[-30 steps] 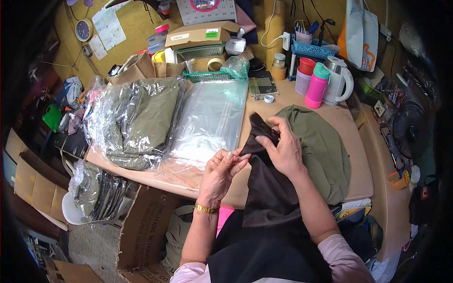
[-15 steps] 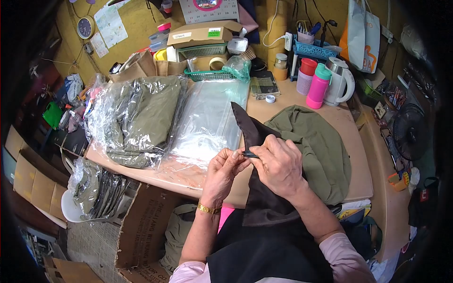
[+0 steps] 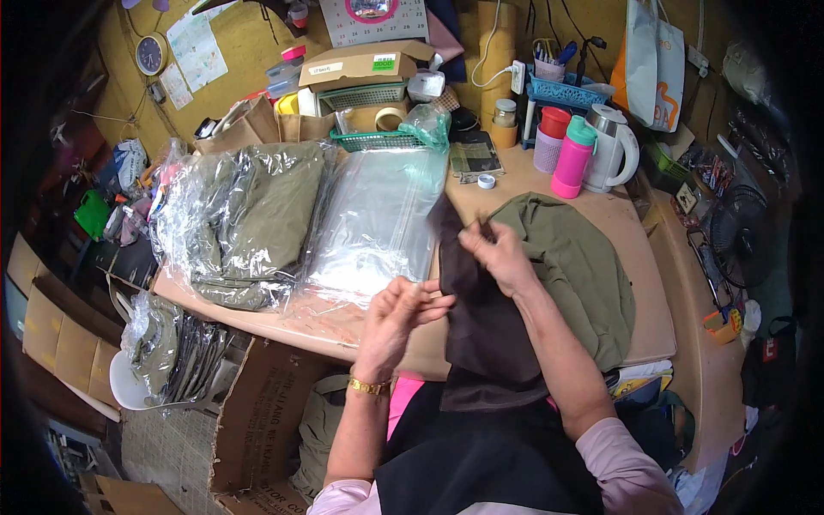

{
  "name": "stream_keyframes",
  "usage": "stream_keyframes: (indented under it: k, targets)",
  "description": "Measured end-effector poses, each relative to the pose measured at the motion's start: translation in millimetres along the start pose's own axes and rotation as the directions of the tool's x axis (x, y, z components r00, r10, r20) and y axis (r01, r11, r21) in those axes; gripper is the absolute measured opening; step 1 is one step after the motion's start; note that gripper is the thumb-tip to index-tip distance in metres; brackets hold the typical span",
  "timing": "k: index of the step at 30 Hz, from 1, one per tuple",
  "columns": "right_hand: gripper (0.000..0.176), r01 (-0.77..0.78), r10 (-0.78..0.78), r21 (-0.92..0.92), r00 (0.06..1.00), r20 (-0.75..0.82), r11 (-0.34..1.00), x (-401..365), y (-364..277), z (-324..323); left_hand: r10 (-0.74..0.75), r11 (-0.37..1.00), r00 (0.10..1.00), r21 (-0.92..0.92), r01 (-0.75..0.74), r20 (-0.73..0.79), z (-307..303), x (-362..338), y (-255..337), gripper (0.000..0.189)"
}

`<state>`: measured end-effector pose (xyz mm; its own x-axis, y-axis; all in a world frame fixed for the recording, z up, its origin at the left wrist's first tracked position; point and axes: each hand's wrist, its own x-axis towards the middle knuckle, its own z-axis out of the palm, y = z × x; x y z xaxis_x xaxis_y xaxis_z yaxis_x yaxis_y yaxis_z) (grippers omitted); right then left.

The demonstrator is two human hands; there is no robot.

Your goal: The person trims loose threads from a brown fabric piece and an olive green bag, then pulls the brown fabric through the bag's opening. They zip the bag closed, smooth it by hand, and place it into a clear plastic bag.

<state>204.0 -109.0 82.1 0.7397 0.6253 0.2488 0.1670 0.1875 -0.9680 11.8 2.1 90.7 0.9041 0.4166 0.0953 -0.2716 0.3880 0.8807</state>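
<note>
A dark brown cloth (image 3: 489, 335) hangs from the tabletop over the black apron on my lap, its upper part blurred by motion. My right hand (image 3: 502, 257) is closed on its upper edge, finger and thumb pinching. To the left, the fingertips of my left hand (image 3: 403, 311) meet the cloth's left edge, thumb close to the fingers. Whether a fold lies between them is hard to make out. An olive green cloth (image 3: 575, 275) lies spread on the table behind my right hand.
Bagged olive garments (image 3: 257, 232) and clear plastic bags (image 3: 369, 223) lie on the table (image 3: 343, 335). At the back stand a green basket (image 3: 369, 142), a pink bottle (image 3: 572, 163) and a kettle (image 3: 608, 150). Below the front edge is a cardboard box (image 3: 257, 421).
My hands have moved apart. The right hand has gone up with the cloth's edge, while the left hand has shifted slightly left and down. The small dark piece between them no longer shows.
</note>
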Motion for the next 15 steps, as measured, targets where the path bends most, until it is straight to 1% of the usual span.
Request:
stream_keyframes:
  k: [1,2,4,5,6,7,8,9,10,11,12,13,14,15]
  targets:
    - [0.017,-0.015,0.018,0.026,0.994,-0.11,1.0,1.9,-6.6,-4.1,0.021,0.99,0.998,0.14,-0.013,-0.058,-11.0,-0.7,1.2,0.03]
    - [0.018,0.105,-0.101,0.006,0.972,-0.211,0.994,5.7,-9.8,-6.8,0.05,0.96,0.993,0.278,-0.017,-0.11,-26.6,-0.8,1.0,0.035]
    - [0.021,0.105,-0.113,-0.046,0.968,-0.223,0.993,8.8,-14.4,-21.1,0.146,0.976,0.954,0.199,-0.094,-0.262,-48.6,2.8,-3.1,0.045]
    - [0.021,0.107,-0.115,-0.046,0.967,-0.226,0.993,7.6,-17.6,-21.1,0.225,0.917,0.935,0.383,-0.109,-0.274,-52.3,2.9,-1.7,0.05]
    - [0.024,0.153,-0.172,-0.098,0.958,-0.229,0.983,5.0,-23.1,-19.0,0.226,0.917,0.936,0.384,-0.111,-0.271,-46.4,3.3,2.5,0.05]
    - [0.026,0.197,-0.228,-0.151,0.947,-0.226,0.969,2.8,-27.0,-16.5,0.229,0.898,0.937,0.428,-0.099,-0.264,-37.5,4.1,6.9,0.048]
    - [0.026,0.196,-0.227,-0.151,0.948,-0.223,0.969,1.2,-28.7,-13.4,0.23,0.878,0.938,0.471,-0.085,-0.259,-31.7,5.4,9.2,0.048]
    - [0.027,0.231,-0.273,-0.198,0.937,-0.22,0.953,-0.8,-29.6,-9.4,0.184,0.847,0.965,0.529,-0.059,-0.188,-30.4,7.0,9.7,0.046]
    - [0.028,0.266,-0.319,-0.243,0.924,-0.212,0.933,-2.7,-29.8,-6.3,0.229,0.87,0.964,0.473,-0.141,-0.133,-15.5,12.2,8.7,0.042]
    - [0.028,0.233,-0.281,-0.231,0.939,-0.201,0.945,-4.9,-29.4,-4.3,0.227,0.864,0.966,0.483,-0.141,-0.124,2.3,13.2,12.6,0.037]
    - [0.028,0.234,-0.28,-0.229,0.94,-0.197,0.945,-6.1,-29.1,-2.4,0.224,0.859,0.968,0.493,-0.14,-0.114,15.5,14.4,15.4,0.032]
    - [0.027,0.265,-0.31,-0.233,0.933,-0.183,0.936,-7.2,-29.1,-1.0,0.224,0.859,0.968,0.493,-0.14,-0.116,19.2,19.4,11.7,0.032]
    - [0.027,0.295,-0.339,-0.237,0.925,-0.17,0.925,-8.4,-29.2,-0.1,0.234,0.826,0.971,0.538,-0.172,-0.049,20.4,24.9,6.4,0.027]
    - [0.027,0.294,-0.338,-0.238,0.925,-0.171,0.925,-9.9,-29.9,0.4,0.238,0.79,0.971,0.577,-0.206,0.02,19.9,28.2,2.1,0.023]
